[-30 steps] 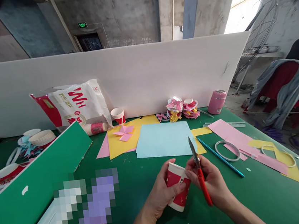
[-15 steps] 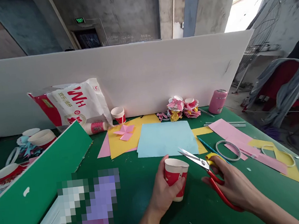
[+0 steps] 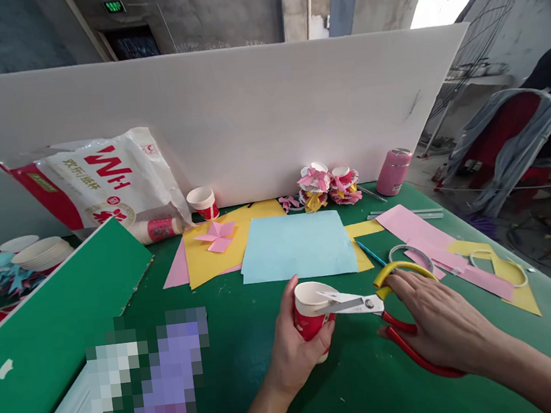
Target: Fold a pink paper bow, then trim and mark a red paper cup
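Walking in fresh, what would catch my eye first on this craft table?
Front and centre, the left hand grips a red paper cup while the right hand sets the scissors blades at its rim. Behind lies a light blue sheet; far left, a big red-and-white bag leans on the white board.

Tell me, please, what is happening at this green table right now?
A person is doing paper craft. The left hand grips a red and white paper cup upright on the green table. The right hand holds scissors with red and yellow handles, their blades at the cup's rim. Behind lie a light blue sheet, yellow and pink paper, finished paper decorations and a bag of cups by the white board.
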### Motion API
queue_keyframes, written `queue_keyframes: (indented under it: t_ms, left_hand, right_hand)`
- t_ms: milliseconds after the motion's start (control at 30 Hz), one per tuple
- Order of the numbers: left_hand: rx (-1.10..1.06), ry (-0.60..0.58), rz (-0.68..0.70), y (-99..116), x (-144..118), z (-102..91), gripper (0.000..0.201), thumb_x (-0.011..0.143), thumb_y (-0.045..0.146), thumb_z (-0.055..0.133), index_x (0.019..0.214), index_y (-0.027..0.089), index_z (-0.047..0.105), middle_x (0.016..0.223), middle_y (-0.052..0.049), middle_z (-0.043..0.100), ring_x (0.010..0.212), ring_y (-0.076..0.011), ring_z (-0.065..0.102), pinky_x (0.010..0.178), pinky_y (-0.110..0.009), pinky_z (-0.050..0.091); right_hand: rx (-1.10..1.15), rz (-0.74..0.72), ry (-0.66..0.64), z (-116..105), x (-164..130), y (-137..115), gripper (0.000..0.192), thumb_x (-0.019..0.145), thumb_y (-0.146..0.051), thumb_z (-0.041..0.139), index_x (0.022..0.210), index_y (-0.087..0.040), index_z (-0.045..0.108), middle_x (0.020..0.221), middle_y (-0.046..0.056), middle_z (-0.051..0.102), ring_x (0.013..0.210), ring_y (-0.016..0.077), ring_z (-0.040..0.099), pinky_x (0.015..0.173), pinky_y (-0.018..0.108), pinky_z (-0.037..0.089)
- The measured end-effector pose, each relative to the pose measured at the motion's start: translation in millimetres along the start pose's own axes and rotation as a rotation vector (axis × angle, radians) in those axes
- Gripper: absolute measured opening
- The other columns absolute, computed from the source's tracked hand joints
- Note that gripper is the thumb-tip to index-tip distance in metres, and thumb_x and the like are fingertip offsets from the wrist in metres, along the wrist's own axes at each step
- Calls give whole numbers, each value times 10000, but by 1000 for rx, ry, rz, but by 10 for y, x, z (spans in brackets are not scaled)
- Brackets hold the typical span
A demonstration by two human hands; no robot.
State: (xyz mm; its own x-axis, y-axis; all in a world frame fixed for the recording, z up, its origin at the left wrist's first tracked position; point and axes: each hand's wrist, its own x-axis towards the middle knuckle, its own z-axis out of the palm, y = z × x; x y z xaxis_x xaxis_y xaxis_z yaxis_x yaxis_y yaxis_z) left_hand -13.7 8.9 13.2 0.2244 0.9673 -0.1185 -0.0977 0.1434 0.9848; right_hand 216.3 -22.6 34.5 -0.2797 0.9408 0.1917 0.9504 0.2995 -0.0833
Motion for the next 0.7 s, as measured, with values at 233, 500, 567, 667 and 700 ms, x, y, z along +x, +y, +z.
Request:
queue_keyframes:
  t_ms: [233, 500, 567, 667, 700]
  left_hand:
    - [10, -16, -44, 45, -17, 37, 849, 601, 314, 752, 1330, 215, 330, 1141, -117, 576, 1061, -303, 532, 816, -358, 480]
    - [60, -50, -80, 43, -7, 21, 898, 612, 339, 746, 1362, 199, 273, 1150, -125, 558, 1052, -303, 532, 833, -373, 468]
    - [76, -45, -79, 38, -7, 21, 897, 614, 338, 747, 1363, 191, 276, 1159, -129, 552, 1058, -302, 528, 838, -370, 466]
    - [69, -40, -91, 30, -5, 19, 894, 606, 343, 754, 1358, 191, 294, 1165, -132, 551, 1059, -307, 530, 828, -366, 472]
    - [56, -39, -104, 29, -4, 18, 895, 603, 343, 758, 1356, 197, 298, 1165, -130, 553, 1056, -309, 533, 819, -366, 477]
  right_hand:
    - [-32, -117, -51, -151, 97, 51, 461, 744, -481, 587, 1033, -122, 572, 1035, 183, 645, 911, 322, 625, 759, 451, 499]
    - [-27, -162, -129, -325, 139, 70, 408, 717, -456, 618, 977, -142, 585, 948, 149, 671, 872, 309, 639, 731, 422, 497]
    - [-12, -157, -130, -323, 124, 71, 428, 698, -454, 638, 988, -143, 589, 960, 148, 672, 874, 306, 640, 740, 420, 496]
    - [18, -139, -123, -306, 89, 73, 430, 691, -451, 642, 1000, -155, 599, 945, 138, 681, 848, 302, 646, 726, 418, 498]
    - [25, -134, -121, -302, 77, 72, 428, 693, -455, 635, 1001, -159, 603, 935, 136, 685, 836, 303, 648, 716, 420, 499]
